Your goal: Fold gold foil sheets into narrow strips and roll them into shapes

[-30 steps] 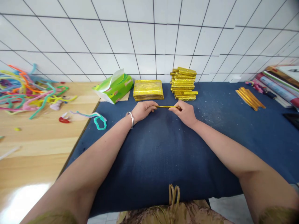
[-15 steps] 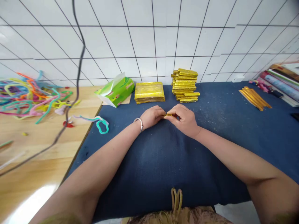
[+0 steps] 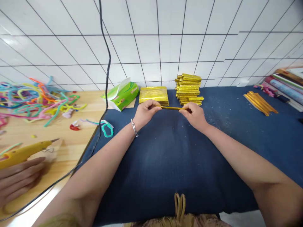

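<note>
A thin folded strip of gold foil paper (image 3: 170, 108) stretches level between my two hands. My left hand (image 3: 147, 113), with a silver bangle at the wrist, pinches its left end. My right hand (image 3: 194, 116) pinches the other end, with the fingers curled in. Just behind my left hand lies a flat stack of gold foil paper sheets (image 3: 153, 94). Beyond my right hand rises a pile of folded gold strips (image 3: 188, 89).
Left of the blue cloth (image 3: 153, 170), another person's hand (image 3: 19, 179) is beside a yellow glue gun (image 3: 26, 152). A black cable (image 3: 108, 69) hangs across the left side. Also around are tangled pipe cleaners (image 3: 40, 97), a green tissue pack (image 3: 124, 96), orange-gold strips (image 3: 260, 102) and books (image 3: 287, 85).
My hands have moved apart, revealing the strip's length between them. A glue gun and another person's hand have come into view at left. The cable appears farther right.
</note>
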